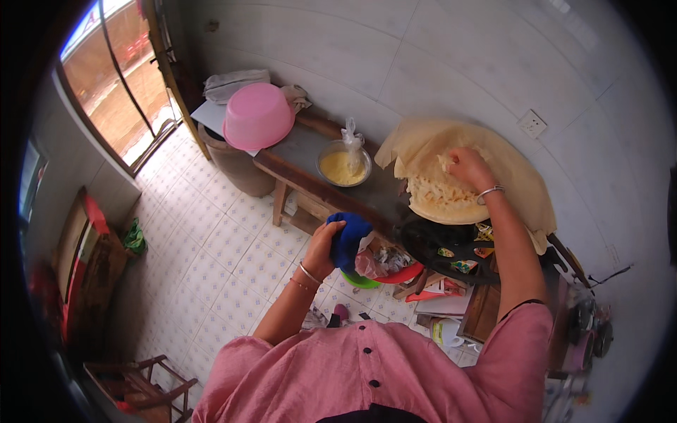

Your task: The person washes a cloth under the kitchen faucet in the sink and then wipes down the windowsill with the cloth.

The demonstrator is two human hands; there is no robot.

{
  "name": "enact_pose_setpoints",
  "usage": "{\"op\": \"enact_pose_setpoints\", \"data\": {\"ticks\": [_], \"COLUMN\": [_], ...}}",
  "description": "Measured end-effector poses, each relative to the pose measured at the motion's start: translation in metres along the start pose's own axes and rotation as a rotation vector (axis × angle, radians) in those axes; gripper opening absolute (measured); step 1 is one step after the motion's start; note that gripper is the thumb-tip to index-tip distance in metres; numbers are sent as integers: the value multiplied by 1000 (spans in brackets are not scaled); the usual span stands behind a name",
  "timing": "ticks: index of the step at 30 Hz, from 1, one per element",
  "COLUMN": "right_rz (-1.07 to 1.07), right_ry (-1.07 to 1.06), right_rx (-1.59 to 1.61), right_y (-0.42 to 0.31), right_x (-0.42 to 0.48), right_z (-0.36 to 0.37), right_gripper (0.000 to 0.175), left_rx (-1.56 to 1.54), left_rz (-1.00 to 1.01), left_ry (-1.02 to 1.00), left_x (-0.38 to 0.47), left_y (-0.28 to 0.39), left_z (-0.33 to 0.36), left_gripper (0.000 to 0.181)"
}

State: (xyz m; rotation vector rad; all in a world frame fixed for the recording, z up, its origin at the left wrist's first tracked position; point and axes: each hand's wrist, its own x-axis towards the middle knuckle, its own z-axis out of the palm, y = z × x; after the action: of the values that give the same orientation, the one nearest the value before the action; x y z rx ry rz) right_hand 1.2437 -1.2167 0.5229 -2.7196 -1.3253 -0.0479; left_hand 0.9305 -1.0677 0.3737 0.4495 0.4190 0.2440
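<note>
My left hand [321,244] grips a bunched blue cloth [350,238] in front of my body. Further right, my right hand [468,168] is over a stack of large, thin, browned flatbreads [441,203], its fingers pinching a pale piece at the top. Beneath and behind the stack spreads a big tan sheet [513,174], paper or thin bread; which one I cannot tell. To the left of the stack stands a metal bowl [323,177] of yellow flour or meal, with a clear plastic bag [351,138] standing in it.
A pink plastic basin [259,116] lies upside down at the bench's far left end, above a large brown container [238,166]. Below the flatbreads is a black slotted rack [428,246]. Red [404,275] and green [360,281] basins sit under the bench's edge. A wooden chair [145,388] stands lower left.
</note>
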Motion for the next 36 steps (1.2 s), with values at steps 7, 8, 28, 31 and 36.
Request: {"op": "enact_pose_setpoints", "data": {"ticks": [7,8,28,31,36], "right_rz": [171,200,-652,-535,-391], "right_ry": [35,87,996,913,637], "right_rx": [261,313,1169,1243,1217], "right_y": [4,1,-246,-235,-141], "right_x": [-9,-13,-222,-235,-207], "right_z": [11,8,-134,-141,-143], "right_gripper": [29,30,11,10,13], "left_rx": [104,104,376,330,330], "left_rz": [-103,-117,-377,-413,-406], "left_ry": [-61,-82,-425,-435,-432], "left_x": [41,46,71,71,72], "left_y": [41,41,-31,-41,-41], "left_z": [-2,-4,79,96,107], "left_gripper": [23,24,31,28,25]}}
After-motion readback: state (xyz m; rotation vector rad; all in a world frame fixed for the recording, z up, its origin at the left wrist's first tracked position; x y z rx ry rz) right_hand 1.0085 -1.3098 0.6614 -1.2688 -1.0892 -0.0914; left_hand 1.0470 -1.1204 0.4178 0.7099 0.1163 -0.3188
